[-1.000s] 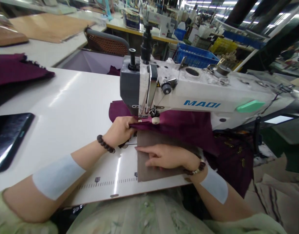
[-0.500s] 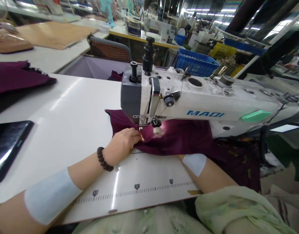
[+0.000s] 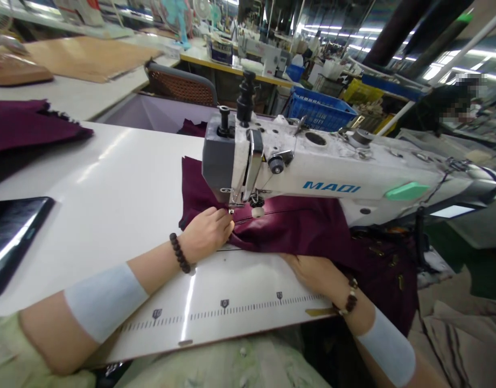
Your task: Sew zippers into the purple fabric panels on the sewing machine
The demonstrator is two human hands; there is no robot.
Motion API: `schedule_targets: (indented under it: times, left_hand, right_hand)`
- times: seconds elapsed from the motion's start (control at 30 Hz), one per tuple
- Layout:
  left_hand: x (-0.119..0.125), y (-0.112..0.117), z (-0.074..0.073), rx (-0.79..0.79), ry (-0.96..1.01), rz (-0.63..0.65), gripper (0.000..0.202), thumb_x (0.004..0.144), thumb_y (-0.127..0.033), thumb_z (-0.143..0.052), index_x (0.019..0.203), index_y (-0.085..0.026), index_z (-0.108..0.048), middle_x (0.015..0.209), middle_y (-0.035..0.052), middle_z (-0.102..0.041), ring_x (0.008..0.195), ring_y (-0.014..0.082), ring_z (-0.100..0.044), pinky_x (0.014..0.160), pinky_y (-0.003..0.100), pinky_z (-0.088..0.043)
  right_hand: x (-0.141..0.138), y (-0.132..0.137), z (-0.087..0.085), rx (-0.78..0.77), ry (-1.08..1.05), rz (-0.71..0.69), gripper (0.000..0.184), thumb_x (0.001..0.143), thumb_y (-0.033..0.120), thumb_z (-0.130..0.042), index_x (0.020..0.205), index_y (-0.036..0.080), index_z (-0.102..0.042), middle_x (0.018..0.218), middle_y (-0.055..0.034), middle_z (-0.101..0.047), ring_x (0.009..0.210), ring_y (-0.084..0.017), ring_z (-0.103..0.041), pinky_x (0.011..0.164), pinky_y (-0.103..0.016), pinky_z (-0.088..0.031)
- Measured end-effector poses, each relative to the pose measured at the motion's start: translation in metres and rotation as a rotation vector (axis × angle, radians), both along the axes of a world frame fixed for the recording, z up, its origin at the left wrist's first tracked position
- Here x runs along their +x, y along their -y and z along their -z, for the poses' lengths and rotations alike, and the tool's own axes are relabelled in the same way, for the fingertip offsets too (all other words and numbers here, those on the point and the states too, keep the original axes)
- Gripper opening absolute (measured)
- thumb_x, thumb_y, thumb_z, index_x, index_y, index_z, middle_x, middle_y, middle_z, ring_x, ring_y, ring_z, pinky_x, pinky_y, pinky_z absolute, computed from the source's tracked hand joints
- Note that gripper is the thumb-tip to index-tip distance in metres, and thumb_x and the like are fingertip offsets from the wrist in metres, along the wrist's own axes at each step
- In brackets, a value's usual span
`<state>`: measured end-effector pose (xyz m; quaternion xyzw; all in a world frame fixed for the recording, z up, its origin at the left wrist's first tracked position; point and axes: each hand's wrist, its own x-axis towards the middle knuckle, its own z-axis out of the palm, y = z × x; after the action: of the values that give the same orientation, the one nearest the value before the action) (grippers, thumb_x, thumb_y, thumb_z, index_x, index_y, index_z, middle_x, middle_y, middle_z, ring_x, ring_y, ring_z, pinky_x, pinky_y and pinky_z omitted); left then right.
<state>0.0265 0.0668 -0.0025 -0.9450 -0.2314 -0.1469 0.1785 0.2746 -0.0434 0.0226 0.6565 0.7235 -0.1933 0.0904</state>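
left hand (image 3: 207,234) sits just near of the presser foot (image 3: 232,206) on the maqi sewing machine (image 3: 332,167). its fingertips are closed together on the edge of the maroon fabric (image 3: 296,231), seemingly to keep that edge flat and lined up at the needle. the fabric lies on the white table (image 3: 122,183) under the machine arm and spills off the near right edge. right hand (image 3: 316,272) is near right with its fingers hidden under the cloth; cannot tell if they grip or only support. smartphone (image 3: 13,237) lies at the left, well apart.
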Motion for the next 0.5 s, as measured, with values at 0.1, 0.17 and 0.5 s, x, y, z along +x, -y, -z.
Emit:
schedule_targets:
  times: [0.1, 0.17, 0.5]
  left_hand:
    - [0.0, -0.007, 0.001, -0.037, -0.018, -0.029, 0.029, 0.093, -0.015, -0.038, 0.075, -0.012, -0.06, 0.078, 0.0086, -0.06, 0.075, 0.0201, -0.051, 0.066, 0.034, -0.037]
    - [0.001, -0.008, 0.001, -0.073, -0.034, -0.053, 0.027, 0.093, -0.016, -0.04, 0.078, -0.012, -0.061, 0.083, 0.0093, -0.061, 0.079, 0.0206, -0.052, 0.068, 0.034, -0.039]
    - [-0.002, 0.027, -0.044, -0.515, -0.121, -0.177, 0.049, 0.073, -0.055, -0.065, 0.092, -0.01, -0.063, 0.087, 0.0104, -0.065, 0.079, 0.0233, -0.059, 0.07, 0.032, -0.046]
  right_hand:
    - [-0.003, 0.004, -0.024, -0.034, -0.183, -0.07, 0.045, 0.094, 0.036, -0.031, 0.124, 0.011, -0.054, 0.117, -0.0153, -0.06, 0.107, -0.027, -0.058, 0.091, -0.04, -0.045]
    - [-0.007, 0.006, -0.041, -0.061, -0.403, -0.2, 0.044, 0.093, 0.035, -0.038, 0.128, 0.011, -0.051, 0.131, -0.0134, -0.051, 0.12, -0.023, -0.049, 0.101, -0.036, -0.039]
    - [-0.069, -0.049, -0.032, 0.488, -0.285, -0.186, 0.024, 0.089, 0.021, -0.049, 0.104, 0.011, -0.064, 0.104, -0.0122, -0.064, 0.099, -0.023, -0.057, 0.09, -0.039, -0.044]
